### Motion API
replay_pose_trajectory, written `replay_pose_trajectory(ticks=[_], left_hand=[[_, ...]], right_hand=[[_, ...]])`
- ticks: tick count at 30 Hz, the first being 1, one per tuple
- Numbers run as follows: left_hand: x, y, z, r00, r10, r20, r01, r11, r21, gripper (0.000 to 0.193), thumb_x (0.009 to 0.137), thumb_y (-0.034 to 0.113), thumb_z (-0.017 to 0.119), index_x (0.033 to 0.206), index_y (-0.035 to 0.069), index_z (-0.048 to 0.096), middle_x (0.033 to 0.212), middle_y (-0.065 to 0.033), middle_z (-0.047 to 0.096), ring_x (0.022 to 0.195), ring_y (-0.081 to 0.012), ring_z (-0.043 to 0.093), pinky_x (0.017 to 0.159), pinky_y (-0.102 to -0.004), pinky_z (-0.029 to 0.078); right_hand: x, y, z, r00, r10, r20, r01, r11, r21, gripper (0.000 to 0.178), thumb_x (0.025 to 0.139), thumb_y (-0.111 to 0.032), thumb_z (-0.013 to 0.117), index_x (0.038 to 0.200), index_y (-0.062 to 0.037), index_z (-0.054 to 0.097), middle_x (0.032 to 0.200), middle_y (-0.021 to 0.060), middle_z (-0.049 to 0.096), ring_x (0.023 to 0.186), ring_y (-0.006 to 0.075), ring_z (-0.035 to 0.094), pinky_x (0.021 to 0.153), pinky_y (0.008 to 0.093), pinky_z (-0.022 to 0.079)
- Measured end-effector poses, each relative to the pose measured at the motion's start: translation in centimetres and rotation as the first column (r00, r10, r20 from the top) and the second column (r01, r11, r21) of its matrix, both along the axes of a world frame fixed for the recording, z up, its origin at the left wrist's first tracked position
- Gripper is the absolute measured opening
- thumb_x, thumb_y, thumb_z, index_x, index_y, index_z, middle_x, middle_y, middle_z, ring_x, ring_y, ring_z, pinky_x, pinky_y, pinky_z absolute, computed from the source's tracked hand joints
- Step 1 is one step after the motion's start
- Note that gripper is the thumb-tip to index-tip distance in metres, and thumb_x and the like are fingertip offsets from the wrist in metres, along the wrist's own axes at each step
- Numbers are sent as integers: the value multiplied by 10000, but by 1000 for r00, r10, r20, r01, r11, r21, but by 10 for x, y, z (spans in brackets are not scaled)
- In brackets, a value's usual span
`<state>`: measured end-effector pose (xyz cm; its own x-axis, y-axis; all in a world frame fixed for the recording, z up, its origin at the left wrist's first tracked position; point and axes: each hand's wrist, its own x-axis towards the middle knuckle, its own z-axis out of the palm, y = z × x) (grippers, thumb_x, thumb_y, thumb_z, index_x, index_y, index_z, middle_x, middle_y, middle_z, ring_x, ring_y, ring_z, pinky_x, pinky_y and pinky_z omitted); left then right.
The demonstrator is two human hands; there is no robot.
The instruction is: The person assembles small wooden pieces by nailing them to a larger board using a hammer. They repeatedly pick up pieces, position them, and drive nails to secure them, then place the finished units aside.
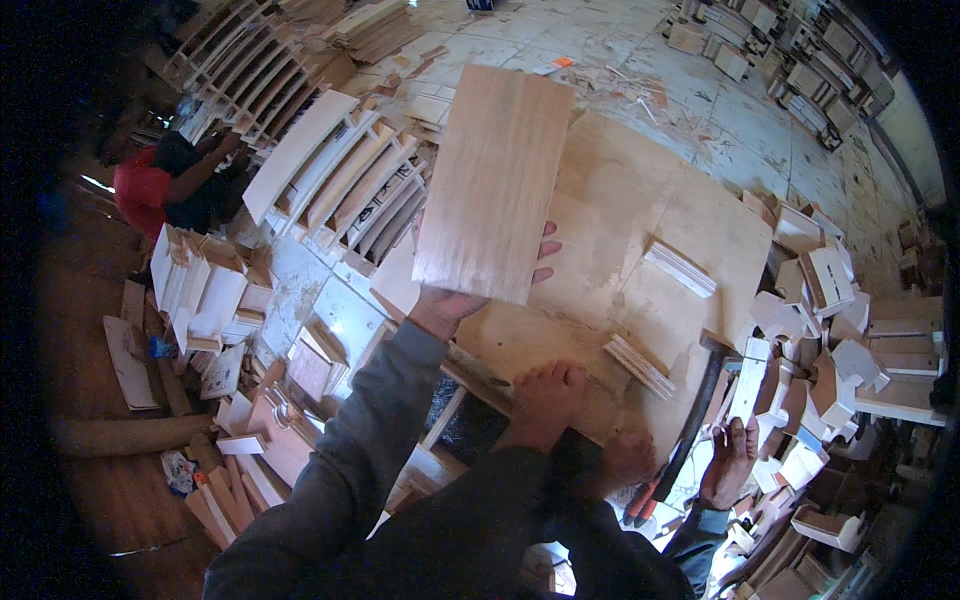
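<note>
One flat board, gripped in the left hand above the plywood sheet, and one pale strip, pinched in the right hand beside piled wood pieces, are both in hand but apart, apparently not yet joined.

person in red, left | orange item on tiled floor | blue object, top

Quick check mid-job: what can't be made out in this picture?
In the head view:
- Left hand: palm, hidden behind the wooden board.
- Board's far face: turned away from the camera.
- Pale strip: lower end, covered by the right hand.
- Person in red: hand details, too small and dark.
</note>
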<state>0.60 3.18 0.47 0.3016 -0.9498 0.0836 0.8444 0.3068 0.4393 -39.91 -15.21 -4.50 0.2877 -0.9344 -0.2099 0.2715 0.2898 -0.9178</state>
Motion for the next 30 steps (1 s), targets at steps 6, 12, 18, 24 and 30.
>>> replay_pose_trajectory(ticks=[6,12,18,24,30], left_hand=[[10,12,-71,985,175,0,-159,896,415,708,885,494,511,1365,1,347,1288,-198,501,1162,-317,531,906,-487,481],[18,18,-74,924,149,353,-342,736,584,402,894,207,599,1219,-6,492,1080,-110,638,932,-179,651,725,-287,557],[-7,-21,-27,853,179,490,-414,805,426,375,905,148,582,1230,-18,495,1061,-80,642,909,-127,636,801,-266,518],[-53,-79,-27,840,192,507,-497,644,581,352,907,136,573,1209,-35,515,988,-37,630,874,-76,595,791,-225,485],[-87,-110,-56,815,-56,577,-266,849,457,321,893,188,591,1112,-46,595,884,0,628,777,-85,581,706,-237,472]], right_hand=[[6,3,10,1000,-16,25,13,996,90,132,901,-110,596,1032,-90,587,853,-8,600,780,96,562,715,272,464],[44,4,25,983,108,147,-118,991,67,123,896,-109,604,1012,-74,585,888,19,603,794,125,560,708,261,452],[64,-15,12,814,-103,-571,-280,793,-541,160,889,-116,614,1009,-11,620,906,42,606,800,112,532,731,240,425],[60,-18,2,584,0,-812,-612,657,-440,206,803,-12,604,1005,-37,641,938,159,589,872,328,584,800,384,471],[76,-13,-6,575,89,-813,-702,565,-434,236,790,16,619,1018,-41,641,930,147,583,859,325,591,762,358,482]])
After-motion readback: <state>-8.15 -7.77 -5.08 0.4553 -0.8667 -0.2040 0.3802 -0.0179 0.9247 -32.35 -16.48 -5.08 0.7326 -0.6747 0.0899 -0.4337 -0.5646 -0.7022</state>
